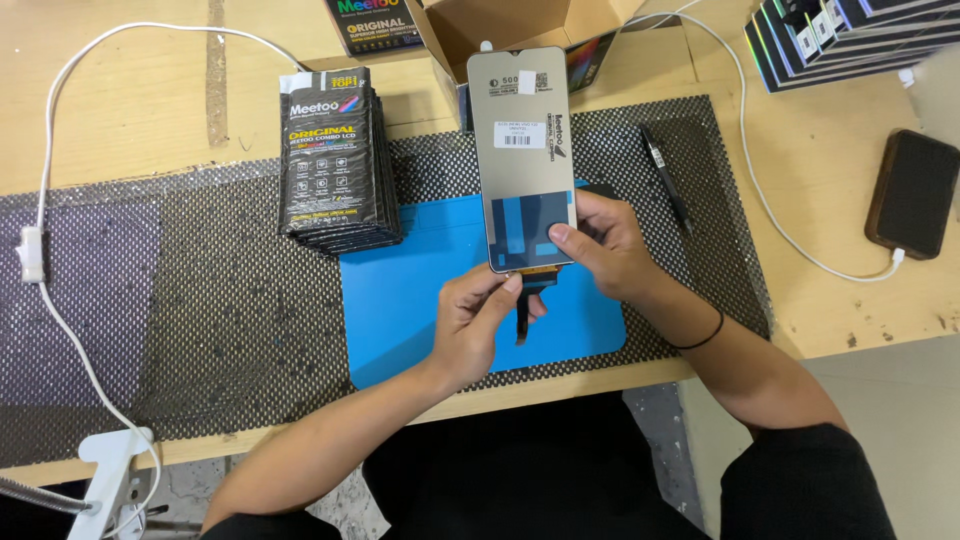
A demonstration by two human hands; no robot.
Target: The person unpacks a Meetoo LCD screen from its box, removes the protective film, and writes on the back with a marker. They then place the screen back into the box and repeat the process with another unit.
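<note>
Both hands hold a phone display panel [522, 160] upright above the blue mat [400, 300] on the counter [120, 110]. The right hand [610, 245] clamps its lower edge, thumb in front. The left hand [475, 320] fingers [510, 285] pinch the black flex cable [522, 315] hanging below; a stack of black pouches [335, 160] sits nearby.

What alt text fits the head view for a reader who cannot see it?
Both hands hold a phone display panel upright over a blue mat: the right hand grips its lower edge, the left hand pinches its flex cable. A stack of black packets stands to the left.

phone screen panel [522, 150] in both hands' grip, left hand [478, 325], right hand [608, 245], over blue mat [400, 300]
</note>
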